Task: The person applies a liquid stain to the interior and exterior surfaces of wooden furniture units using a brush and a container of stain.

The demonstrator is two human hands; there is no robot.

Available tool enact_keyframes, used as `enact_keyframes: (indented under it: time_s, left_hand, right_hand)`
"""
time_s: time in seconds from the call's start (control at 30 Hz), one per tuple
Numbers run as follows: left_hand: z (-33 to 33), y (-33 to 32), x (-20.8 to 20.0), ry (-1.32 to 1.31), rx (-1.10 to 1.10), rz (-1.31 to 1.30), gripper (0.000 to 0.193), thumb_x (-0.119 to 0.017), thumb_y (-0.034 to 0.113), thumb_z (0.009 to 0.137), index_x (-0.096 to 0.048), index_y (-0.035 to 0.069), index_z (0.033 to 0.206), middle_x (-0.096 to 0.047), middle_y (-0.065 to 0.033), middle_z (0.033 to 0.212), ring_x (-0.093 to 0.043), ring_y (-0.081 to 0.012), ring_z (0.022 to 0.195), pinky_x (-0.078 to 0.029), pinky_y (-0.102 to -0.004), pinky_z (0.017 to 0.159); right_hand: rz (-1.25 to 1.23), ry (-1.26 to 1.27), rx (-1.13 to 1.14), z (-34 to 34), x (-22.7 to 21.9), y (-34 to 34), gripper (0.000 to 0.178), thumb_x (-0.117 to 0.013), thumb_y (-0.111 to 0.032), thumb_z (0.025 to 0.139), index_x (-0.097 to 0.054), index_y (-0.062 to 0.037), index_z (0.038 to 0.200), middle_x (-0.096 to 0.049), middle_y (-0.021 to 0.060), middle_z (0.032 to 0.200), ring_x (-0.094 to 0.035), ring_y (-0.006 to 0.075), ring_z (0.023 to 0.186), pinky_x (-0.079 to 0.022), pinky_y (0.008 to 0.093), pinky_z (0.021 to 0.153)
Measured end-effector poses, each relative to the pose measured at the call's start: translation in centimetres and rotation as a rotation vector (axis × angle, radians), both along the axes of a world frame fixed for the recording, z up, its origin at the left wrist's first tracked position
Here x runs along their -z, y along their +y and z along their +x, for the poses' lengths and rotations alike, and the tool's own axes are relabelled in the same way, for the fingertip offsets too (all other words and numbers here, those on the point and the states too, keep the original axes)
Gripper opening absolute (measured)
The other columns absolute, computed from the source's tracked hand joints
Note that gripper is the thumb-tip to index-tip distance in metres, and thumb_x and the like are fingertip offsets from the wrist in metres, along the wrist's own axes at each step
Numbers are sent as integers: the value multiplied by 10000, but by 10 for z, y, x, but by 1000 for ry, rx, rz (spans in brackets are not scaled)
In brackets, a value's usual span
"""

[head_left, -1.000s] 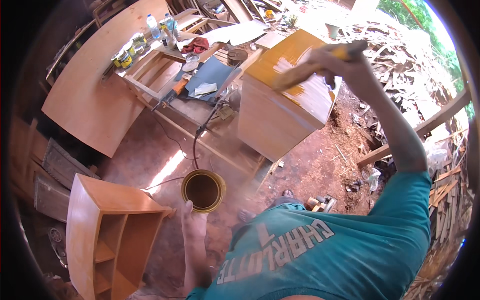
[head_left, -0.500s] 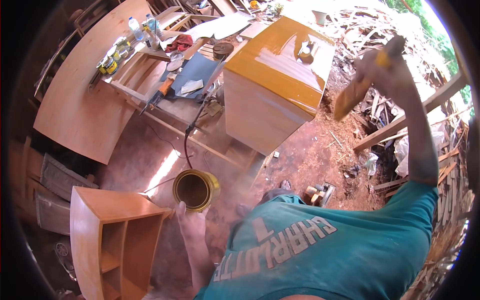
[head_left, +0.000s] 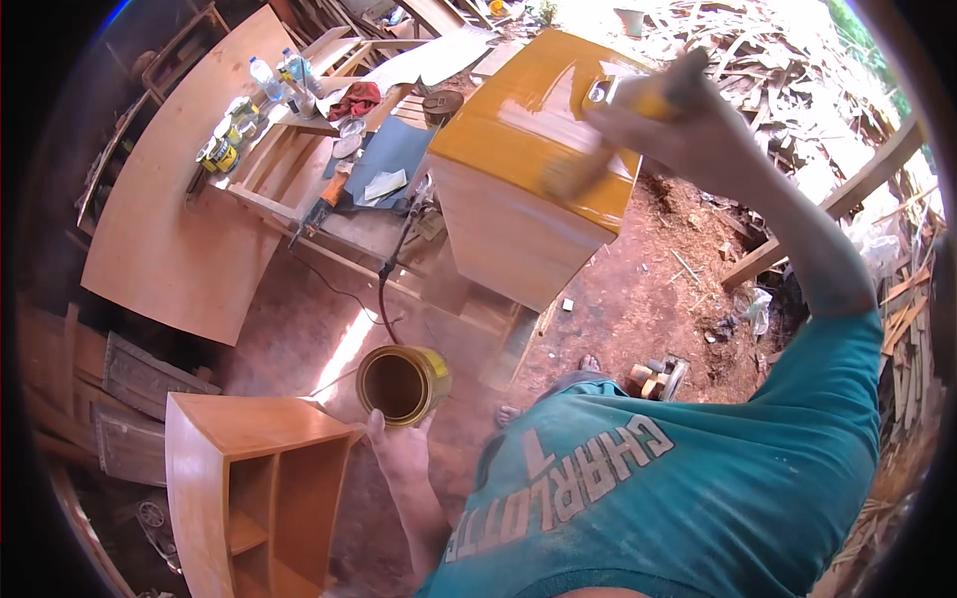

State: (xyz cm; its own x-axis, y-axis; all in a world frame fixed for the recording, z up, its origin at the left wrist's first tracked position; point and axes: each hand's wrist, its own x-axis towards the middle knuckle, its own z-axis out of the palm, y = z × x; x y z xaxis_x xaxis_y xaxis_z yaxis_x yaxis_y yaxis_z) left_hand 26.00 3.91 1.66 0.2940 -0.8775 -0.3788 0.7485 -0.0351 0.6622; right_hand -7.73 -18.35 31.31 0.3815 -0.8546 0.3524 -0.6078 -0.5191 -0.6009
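My left hand (head_left: 404, 456) holds an open gold-coloured metal can (head_left: 436, 382) low at the left, its dark mouth tilted up toward me. In my right hand (head_left: 688, 135) is a paintbrush (head_left: 580, 176), blurred by motion, its bristle end over the near part of a wooden box's top. That box (head_left: 518, 221) has a wet, glossy amber coat on top, with paler streaks in the middle, while its near side is bare pale wood. A small shiny object (head_left: 598, 92) sits on the far right of the top, partly behind my hand.
Left of the box, a workbench frame bears a dark blue sheet (head_left: 391, 149), a red cloth (head_left: 354, 100), an orange-handled power tool (head_left: 327, 196), bottles and small tins (head_left: 224, 156). An orange-brown shelf unit (head_left: 249, 429) stands at lower left. Wood scraps (head_left: 768, 110) pile up at right.
My right hand has swung left with the paintbrush, from beside the box to over its top. The can stays in my left hand; the whole view has shifted slightly.
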Motion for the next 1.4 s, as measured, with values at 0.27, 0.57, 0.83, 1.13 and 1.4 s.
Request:
enact_keyframes:
  time_s: [0.27, 0.57, 0.83, 1.13, 1.4]
  left_hand:
    - [8, 0, -4, -70, 42, -12, 763, -574, 556, 908, -381, 162, 1532, -437, -121, 1543, -403, -387, 1416, -224, -690, 1156]
    - [7, -12, -17, -49, 79, -46, 754, -603, 520, 899, -394, 137, 1515, -449, -134, 1520, -396, -397, 1416, -276, -691, 1143]
    - [-3, 6, -17, -73, 63, 22, 782, -595, 498, 902, -343, 137, 1547, -413, -120, 1555, -382, -369, 1434, -239, -689, 1153]
    - [-4, 9, -19, -117, 53, 30, 843, -601, 587, 860, -364, 148, 1540, -409, -154, 1549, -353, -427, 1434, -230, -680, 1163]
    - [-17, -5, -23, -63, 50, 40, 839, -571, 557, 861, -321, 176, 1566, -382, -108, 1582, -344, -383, 1462, -194, -708, 1147]
  right_hand:
    - [219, 341, 112, 28, -42, -22, 532, -674, -504, 922, -729, 4, 776, -616, 77, 595, -588, 175, 538, -478, 354, 523]
    - [54, -291, 16, 9, 30, -86, 349, -678, -342, 978, -681, -29, 824, -633, 26, 649, -495, 77, 445, -389, 242, 407]
    - [109, 306, 256, -5, -31, -63, 376, -663, -404, 889, -740, -46, 807, -648, 81, 615, -625, 176, 572, -500, 374, 568]
    - [67, -235, 49, -21, 35, -74, 342, -636, -315, 992, -677, -5, 852, -581, 9, 610, -452, 59, 433, -367, 245, 405]
    - [-76, -349, -62, -73, 36, -51, 306, -631, -276, 1004, -711, 6, 916, -672, 15, 662, -472, 35, 454, -351, 188, 400]
